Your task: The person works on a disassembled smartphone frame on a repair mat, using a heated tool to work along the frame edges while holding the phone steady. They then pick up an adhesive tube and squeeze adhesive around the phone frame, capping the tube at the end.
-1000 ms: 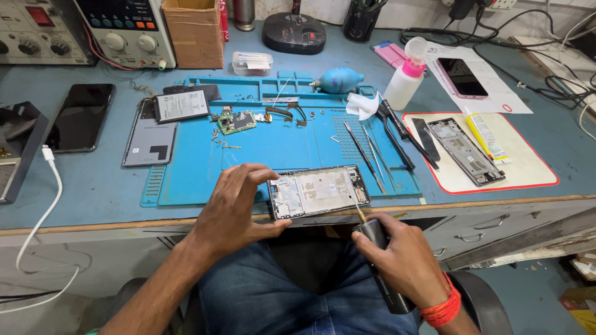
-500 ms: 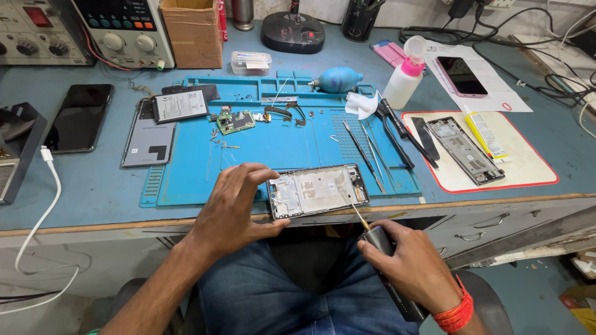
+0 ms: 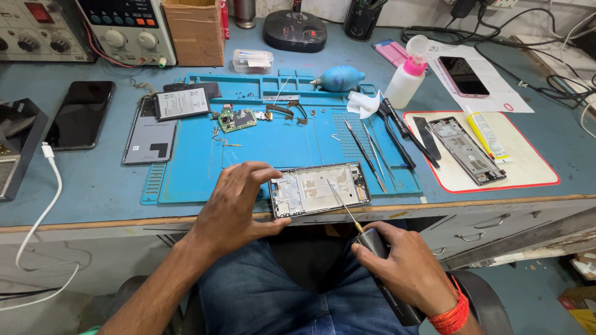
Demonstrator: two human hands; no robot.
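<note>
Your left hand [image 3: 233, 205] pins the left end of the opened phone frame [image 3: 320, 189], which lies across the front edge of the blue repair mat [image 3: 273, 146], close to the front edge of the surface [image 3: 93, 205]. Thumb and fingers curl over that end, the grip closed on the frame's edge. Your right hand [image 3: 406, 273] is wrapped fully around the dark barrel of the electric screwdriver [image 3: 375, 260], whose thin bit slants up to land near the middle of the frame.

To do this well, bring the barrel closer to upright so the bit sits square in the screw head instead of leaning; a slanted bit is likely to slip and chew the slot. Keep your left hand pressing the frame flat on the mat, since it overhangs near the edge. Use light downward pressure, and have a spot on the mat ready for the loose screw.

The exact screw under the tip is too small to make out, and I cannot tell whether the bit is seated. Your left palm covers the frame's left end. The butt of the screwdriver is hidden behind your right wrist and its red thread band [image 3: 453, 313]. Small parts near the green circuit board [image 3: 236, 119] are indistinct.
</note>
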